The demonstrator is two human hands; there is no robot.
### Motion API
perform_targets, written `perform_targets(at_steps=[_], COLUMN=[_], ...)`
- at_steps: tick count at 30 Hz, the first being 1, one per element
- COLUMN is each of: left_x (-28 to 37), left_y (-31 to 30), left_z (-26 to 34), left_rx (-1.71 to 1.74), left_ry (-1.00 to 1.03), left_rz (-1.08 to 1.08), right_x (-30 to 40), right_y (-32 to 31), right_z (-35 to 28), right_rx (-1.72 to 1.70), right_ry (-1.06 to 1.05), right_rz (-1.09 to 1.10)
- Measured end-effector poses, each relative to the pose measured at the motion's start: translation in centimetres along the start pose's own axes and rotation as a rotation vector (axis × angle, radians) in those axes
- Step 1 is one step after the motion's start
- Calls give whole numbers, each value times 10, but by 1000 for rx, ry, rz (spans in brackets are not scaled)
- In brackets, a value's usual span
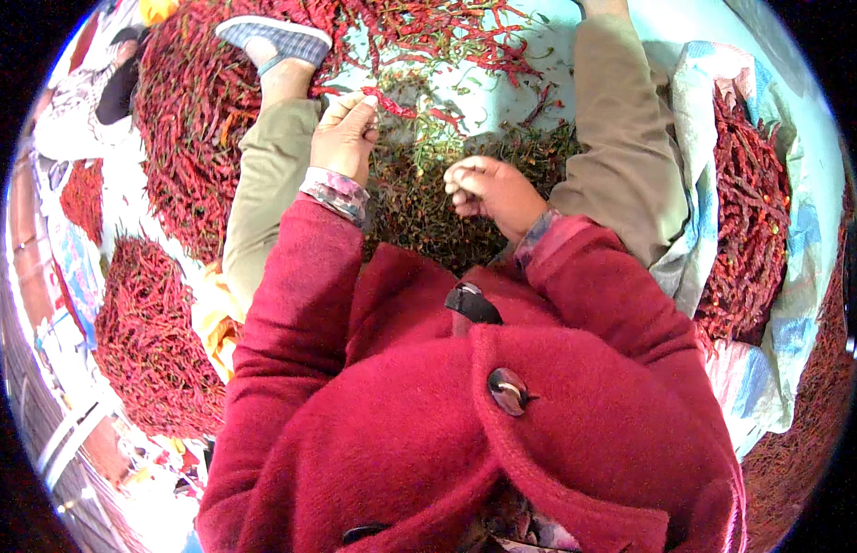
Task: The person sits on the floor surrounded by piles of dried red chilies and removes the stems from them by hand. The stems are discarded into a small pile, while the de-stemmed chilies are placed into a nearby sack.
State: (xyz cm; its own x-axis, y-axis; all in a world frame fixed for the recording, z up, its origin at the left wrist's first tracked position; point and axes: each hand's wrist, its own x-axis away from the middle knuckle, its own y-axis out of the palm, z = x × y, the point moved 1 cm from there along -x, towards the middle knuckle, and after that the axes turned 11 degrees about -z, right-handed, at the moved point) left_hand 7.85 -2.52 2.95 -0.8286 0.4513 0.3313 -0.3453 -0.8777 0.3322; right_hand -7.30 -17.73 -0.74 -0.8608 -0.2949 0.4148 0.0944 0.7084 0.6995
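Observation:
My left hand (344, 135) pinches a dried red chili pepper (395, 105) between thumb and fingers. The pepper sticks out to the right of the fingertips. Lower and to the right, my right hand (497, 193) has its fingers curled in, and nothing shows between them. Both hands are above a dark heap of green and brown chili stems (428, 207) between my legs. Loose red chilies with green stems (463, 34) are spread on a pale blue sheet (494, 104) beyond my hands.
A large pile of red chilies (193, 138) lies left of my leg, with another chili pile (155, 339) nearer. At right, a woven plastic sack (694, 159) holds darker red chilies (746, 228). Someone's foot in a dark shoe (117, 90) shows at far left.

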Motion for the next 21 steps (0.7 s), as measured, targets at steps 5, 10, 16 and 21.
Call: perform_targets(at_steps=[5, 10, 16, 21], left_x=[42, 73, 91, 88], left_y=[-2, 6, 23, 27], left_z=[4, -27, -60, -66], left_rx=[171, -9, -217, -328], left_ry=[-79, -210, -406, -479], left_rz=[-93, -153, -231, -252], right_x=[0, 7, 14, 7], right_y=[-17, -17, -4, -19], right_z=[8, 8, 15, 24], right_rx=[8, 29, 112, 308], right_ry=[-59, -79, 13, -27], right_rz=[8, 7, -153, -161])
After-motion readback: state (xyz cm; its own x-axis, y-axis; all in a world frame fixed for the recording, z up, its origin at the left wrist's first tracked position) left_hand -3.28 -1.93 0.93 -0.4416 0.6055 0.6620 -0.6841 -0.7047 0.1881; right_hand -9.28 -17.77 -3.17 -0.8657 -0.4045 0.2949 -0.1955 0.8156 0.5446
